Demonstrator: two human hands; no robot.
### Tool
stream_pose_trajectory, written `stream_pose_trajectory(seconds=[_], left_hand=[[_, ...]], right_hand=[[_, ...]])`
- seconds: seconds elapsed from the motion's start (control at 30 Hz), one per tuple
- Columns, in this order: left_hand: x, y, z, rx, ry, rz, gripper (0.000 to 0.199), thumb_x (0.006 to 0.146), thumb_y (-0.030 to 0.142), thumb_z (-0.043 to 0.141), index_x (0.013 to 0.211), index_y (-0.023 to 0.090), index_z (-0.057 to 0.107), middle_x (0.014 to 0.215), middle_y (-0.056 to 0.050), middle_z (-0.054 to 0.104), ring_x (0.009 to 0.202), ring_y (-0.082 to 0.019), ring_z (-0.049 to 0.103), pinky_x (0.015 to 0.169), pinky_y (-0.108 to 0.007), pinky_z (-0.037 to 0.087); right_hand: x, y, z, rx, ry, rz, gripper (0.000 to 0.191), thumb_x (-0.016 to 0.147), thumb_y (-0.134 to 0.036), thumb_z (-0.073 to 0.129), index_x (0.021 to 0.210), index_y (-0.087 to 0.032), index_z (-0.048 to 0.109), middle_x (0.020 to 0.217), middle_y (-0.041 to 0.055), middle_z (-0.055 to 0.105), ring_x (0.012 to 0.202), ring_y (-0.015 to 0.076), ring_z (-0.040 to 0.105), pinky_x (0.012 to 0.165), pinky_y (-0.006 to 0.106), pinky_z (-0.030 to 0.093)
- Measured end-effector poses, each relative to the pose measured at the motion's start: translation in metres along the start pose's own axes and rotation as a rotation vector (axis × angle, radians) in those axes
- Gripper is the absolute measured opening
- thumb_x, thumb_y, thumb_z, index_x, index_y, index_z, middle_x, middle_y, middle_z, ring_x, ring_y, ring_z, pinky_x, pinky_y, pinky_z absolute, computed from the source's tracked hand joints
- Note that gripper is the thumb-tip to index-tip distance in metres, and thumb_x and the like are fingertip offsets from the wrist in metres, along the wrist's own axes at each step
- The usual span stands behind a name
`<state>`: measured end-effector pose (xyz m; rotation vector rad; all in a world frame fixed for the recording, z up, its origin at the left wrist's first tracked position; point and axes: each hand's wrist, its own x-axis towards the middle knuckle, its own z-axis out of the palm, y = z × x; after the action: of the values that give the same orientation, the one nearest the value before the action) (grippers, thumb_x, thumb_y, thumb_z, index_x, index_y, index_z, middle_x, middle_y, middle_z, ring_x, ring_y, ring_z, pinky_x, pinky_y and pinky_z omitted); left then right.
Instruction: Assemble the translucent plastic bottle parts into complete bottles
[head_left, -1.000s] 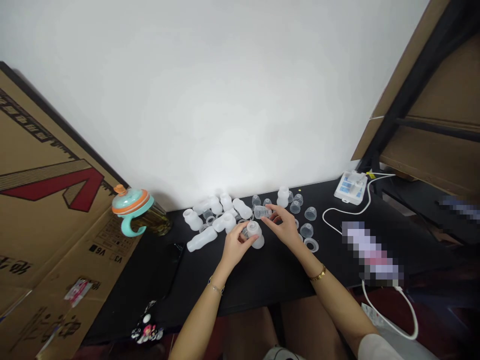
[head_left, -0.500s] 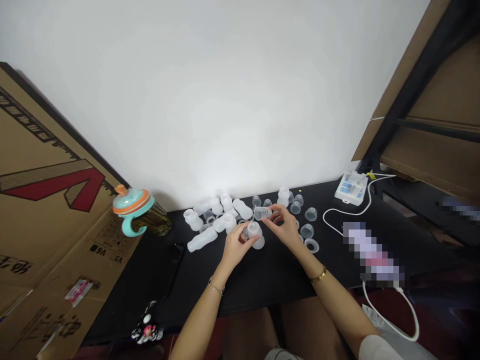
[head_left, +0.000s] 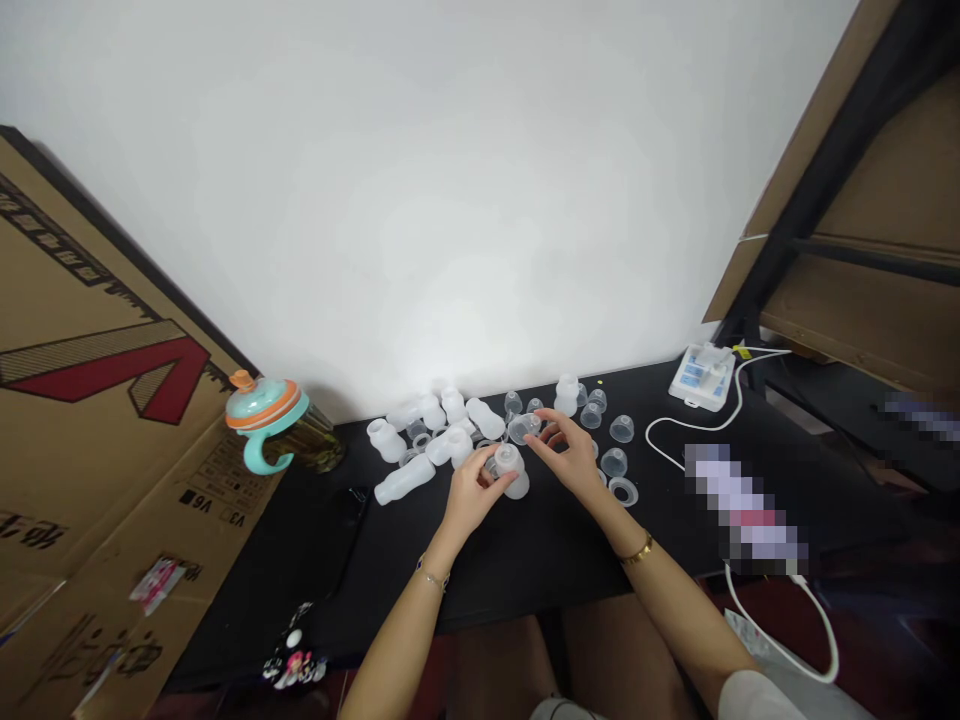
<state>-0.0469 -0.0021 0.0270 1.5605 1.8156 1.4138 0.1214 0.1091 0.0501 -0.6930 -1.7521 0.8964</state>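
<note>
"Turned, it seems: the clear cap (head_left: 520, 430) shows us more of its mouth than half a second ago, so the right hand (head_left: 571, 452) has probably rotated it."

"Start near, then. What's the left hand (head_left: 472, 488) doing?"

"Its thumb and fingers pinch a white piece (head_left: 517, 484), narrow end up, base apparently on the tabletop (head_left: 555, 565). A sideways push from that thumb could tip it. About level, well to the right, lies a flat ring (head_left: 632, 493)."

"And slightly farther?"

"Right fingers pinch the clear cap by its right end, raised just beyond the white piece. Smooth and held by so little, it could slip, I'd judge."

"Into what?"

"Maybe the clear domes (head_left: 614, 461) on the right, or the cluster of white bottles (head_left: 439, 447) at left; the bottles lying down could roll if knocked."

"Do those differ from earlier?"

"No. They match, right back to the pale wall (head_left: 480, 220), and the left hand's hold looks unchanged. Only the cap's tilt differs clearly."
</note>
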Motion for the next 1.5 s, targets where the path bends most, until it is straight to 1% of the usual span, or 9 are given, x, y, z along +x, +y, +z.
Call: stream_pose_trajectory(seconds=[0.27, 0.53, 0.7, 0.83, 0.9, 1.03, 1.17, 1.27, 1.5], left_hand=[[0.000, -0.003, 0.001, 0.006, 0.000, 0.001, 0.045, 0.080, 0.041, 0.077, 0.117, 0.016, 0.070, 0.072, 0.001, 0.064, 0.053, -0.010, 0.051, 0.055, -0.023, 0.044], [-0.001, 0.000, 0.001, 0.006, 0.002, -0.004, 0.046, 0.081, 0.044, 0.076, 0.115, 0.016, 0.069, 0.069, 0.002, 0.061, 0.052, -0.010, 0.049, 0.052, -0.023, 0.042], [-0.001, 0.000, 0.001, 0.021, -0.020, 0.032, 0.045, 0.083, 0.046, 0.075, 0.117, 0.017, 0.069, 0.071, 0.001, 0.061, 0.052, -0.009, 0.048, 0.052, -0.022, 0.042], [-0.002, -0.001, 0.001, 0.033, -0.028, 0.035, 0.046, 0.083, 0.047, 0.074, 0.117, 0.017, 0.069, 0.075, 0.001, 0.062, 0.053, -0.009, 0.047, 0.053, -0.022, 0.042], [-0.002, 0.000, 0.001, 0.036, -0.029, 0.042, 0.045, 0.084, 0.047, 0.074, 0.117, 0.017, 0.069, 0.077, 0.000, 0.063, 0.054, -0.009, 0.048, 0.054, -0.022, 0.042], [-0.002, 0.001, 0.001, 0.044, -0.043, 0.053, 0.042, 0.085, 0.047, 0.072, 0.115, 0.018, 0.069, 0.080, 0.000, 0.063, 0.055, -0.010, 0.047, 0.054, -0.022, 0.042], [-0.002, -0.001, 0.002, 0.046, -0.048, 0.053, 0.041, 0.085, 0.043, 0.072, 0.117, 0.018, 0.067, 0.082, 0.000, 0.063, 0.055, -0.009, 0.047, 0.055, -0.022, 0.042], [-0.002, -0.004, 0.003, 0.034, -0.044, 0.054, 0.043, 0.084, 0.040, 0.073, 0.119, 0.018, 0.066, 0.085, -0.001, 0.065, 0.055, -0.009, 0.048, 0.056, -0.022, 0.042], [-0.002, -0.002, 0.002, 0.043, -0.042, 0.064, 0.042, 0.084, 0.041, 0.073, 0.119, 0.017, 0.067, 0.081, 0.000, 0.064, 0.053, -0.008, 0.047, 0.055, -0.022, 0.043]], right_hand=[[-0.004, -0.006, 0.002, 0.097, -0.006, 0.000, 0.043, 0.086, -0.044, 0.070, 0.123, -0.024, 0.061, 0.115, 0.0099, 0.070, 0.074, 0.0182, 0.067, 0.058, 0.031, 0.056], [-0.014, -0.004, 0.011, 0.140, -0.052, -0.065, 0.043, 0.088, -0.043, 0.069, 0.126, -0.026, 0.058, 0.116, 0.0084, 0.068, 0.074, 0.0169, 0.066, 0.058, 0.030, 0.057], [-0.017, -0.004, 0.013, 0.109, -0.104, -0.112, 0.044, 0.089, -0.041, 0.069, 0.127, -0.024, 0.059, 0.105, 0.0068, 0.070, 0.073, 0.0167, 0.065, 0.059, 0.029, 0.055], [-0.017, -0.006, 0.012, 0.085, -0.111, -0.109, 0.044, 0.089, -0.043, 0.068, 0.128, -0.025, 0.058, 0.115, 0.0084, 0.069, 0.076, 0.0172, 0.065, 0.057, 0.029, 0.055], [-0.017, -0.007, 0.012, 0.073, -0.111, -0.120, 0.042, 0.089, -0.042, 0.068, 0.127, -0.025, 0.059, 0.115, 0.0082, 0.069, 0.079, 0.0179, 0.064, 0.057, 0.029, 0.055], [-0.018, -0.005, 0.012, -0.006, -0.109, -0.166, 0.037, 0.090, -0.039, 0.068, 0.123, -0.024, 0.060, 0.107, 0.0078, 0.069, 0.083, 0.0200, 0.064, 0.064, 0.032, 0.056], [-0.019, 0.001, 0.014, -0.070, -0.097, -0.215, 0.037, 0.090, -0.038, 0.067, 0.124, -0.025, 0.060, 0.114, 0.0094, 0.068, 0.095, 0.0233, 0.065, 0.075, 0.036, 0.058], [-0.018, 0.004, 0.016, -0.047, -0.091, -0.262, 0.042, 0.090, -0.035, 0.068, 0.129, -0.025, 0.057, 0.116, 0.0096, 0.069, 0.101, 0.0243, 0.065, 0.076, 0.036, 0.058], [-0.017, 0.006, 0.016, 0.005, -0.133, -0.228, 0.045, 0.090, -0.033, 0.069, 0.133, -0.025, 0.057, 0.115, 0.0085, 0.071, 0.094, 0.0218, 0.068, 0.076, 0.034, 0.059]])
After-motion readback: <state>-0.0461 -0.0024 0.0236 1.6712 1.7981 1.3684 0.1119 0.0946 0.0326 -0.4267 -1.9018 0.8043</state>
